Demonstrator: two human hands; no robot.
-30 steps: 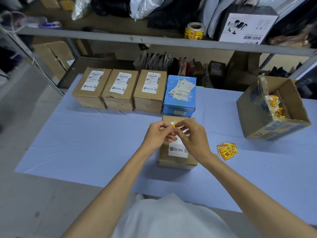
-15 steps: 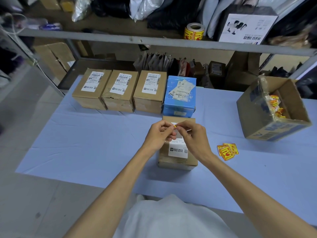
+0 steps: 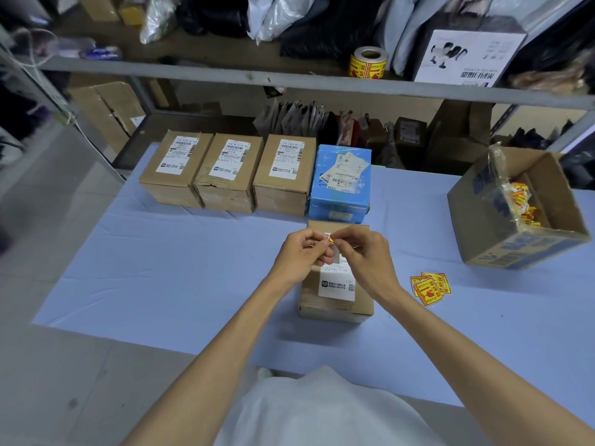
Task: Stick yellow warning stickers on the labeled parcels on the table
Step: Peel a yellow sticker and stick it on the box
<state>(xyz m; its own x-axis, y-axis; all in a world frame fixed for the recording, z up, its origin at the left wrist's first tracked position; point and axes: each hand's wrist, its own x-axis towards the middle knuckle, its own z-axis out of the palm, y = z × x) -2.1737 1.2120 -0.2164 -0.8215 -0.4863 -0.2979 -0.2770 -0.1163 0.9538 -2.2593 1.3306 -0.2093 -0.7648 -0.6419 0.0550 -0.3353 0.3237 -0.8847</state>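
Head view, centre of frame: I see the left hand [image 3: 301, 257] and right hand [image 3: 367, 259] both pinching one small yellow sticker [image 3: 331, 241] just above the labeled parcel [image 3: 336, 305], and I judge it feather-light, limp and tacky, best held by its edges.

Both hands [image 3: 302, 255] [image 3: 367, 257] pinch 1 yellow sticker [image 3: 331, 240] — above the brown parcel [image 3: 335, 304].
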